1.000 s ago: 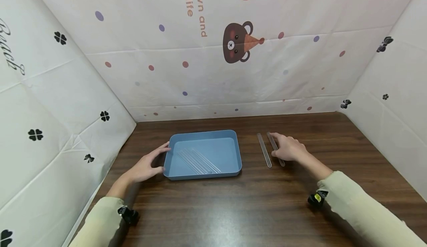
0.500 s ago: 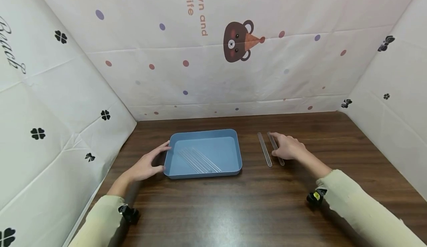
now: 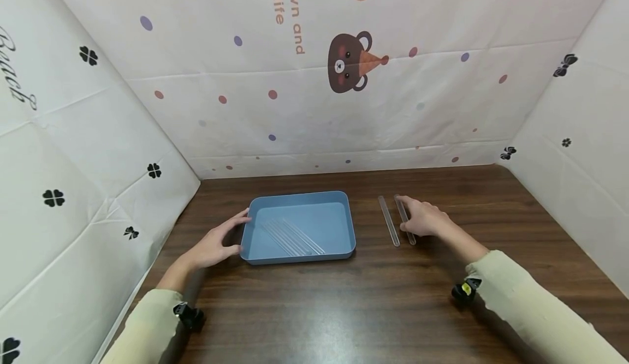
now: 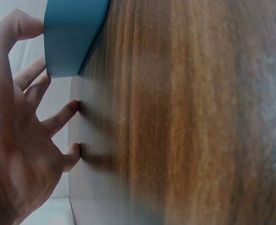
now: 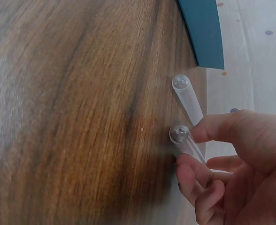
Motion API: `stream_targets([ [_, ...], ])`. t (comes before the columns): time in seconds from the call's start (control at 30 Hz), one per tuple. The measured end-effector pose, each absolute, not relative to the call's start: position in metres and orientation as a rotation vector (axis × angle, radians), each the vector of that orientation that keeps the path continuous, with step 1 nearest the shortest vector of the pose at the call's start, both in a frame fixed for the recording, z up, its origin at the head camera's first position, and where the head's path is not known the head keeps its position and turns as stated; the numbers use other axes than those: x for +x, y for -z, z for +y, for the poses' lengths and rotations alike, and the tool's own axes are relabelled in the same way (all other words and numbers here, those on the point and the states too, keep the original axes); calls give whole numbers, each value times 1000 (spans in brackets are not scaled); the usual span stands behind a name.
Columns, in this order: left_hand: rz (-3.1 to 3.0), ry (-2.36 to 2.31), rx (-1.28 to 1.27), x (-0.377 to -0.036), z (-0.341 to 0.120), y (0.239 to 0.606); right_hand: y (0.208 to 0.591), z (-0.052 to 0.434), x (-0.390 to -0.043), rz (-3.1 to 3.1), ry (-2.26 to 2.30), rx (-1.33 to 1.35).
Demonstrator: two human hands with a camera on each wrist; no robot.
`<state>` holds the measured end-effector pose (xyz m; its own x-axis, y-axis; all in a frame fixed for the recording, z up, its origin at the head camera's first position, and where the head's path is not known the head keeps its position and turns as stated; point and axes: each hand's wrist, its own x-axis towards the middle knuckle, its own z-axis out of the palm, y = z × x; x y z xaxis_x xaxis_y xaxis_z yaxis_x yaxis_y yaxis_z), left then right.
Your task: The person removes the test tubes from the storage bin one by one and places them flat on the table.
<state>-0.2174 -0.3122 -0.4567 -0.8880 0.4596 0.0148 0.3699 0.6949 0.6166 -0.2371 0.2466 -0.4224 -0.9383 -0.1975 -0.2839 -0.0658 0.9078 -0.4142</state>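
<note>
Change: nothing has moved; both hands stay put.
Left hand (image 3: 212,245): fingers spread, resting against blue tray (image 3: 300,257).
Right hand (image 3: 425,219): pinches right tube (image 3: 405,223) on table (image 3: 344,309).
Beside grip: second tube (image 3: 389,220), tray-side.

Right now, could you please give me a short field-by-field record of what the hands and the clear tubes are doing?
left hand: open, fingers touching the left wall of the blue tray
right hand: pinches the right-hand tube on the table
other tube: lies untouched beside it, nearer the tray
tray contents: several clear tubes lying flat
</note>
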Motion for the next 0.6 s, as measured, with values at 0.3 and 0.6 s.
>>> stream_targets([
  [0.3,2754,-952,683,-217,-313,456,422,247,-237,2758,577,-206],
  [0.6,2757,-950,677,-219,-314,458,422,248,-238,2773,576,-211],
])
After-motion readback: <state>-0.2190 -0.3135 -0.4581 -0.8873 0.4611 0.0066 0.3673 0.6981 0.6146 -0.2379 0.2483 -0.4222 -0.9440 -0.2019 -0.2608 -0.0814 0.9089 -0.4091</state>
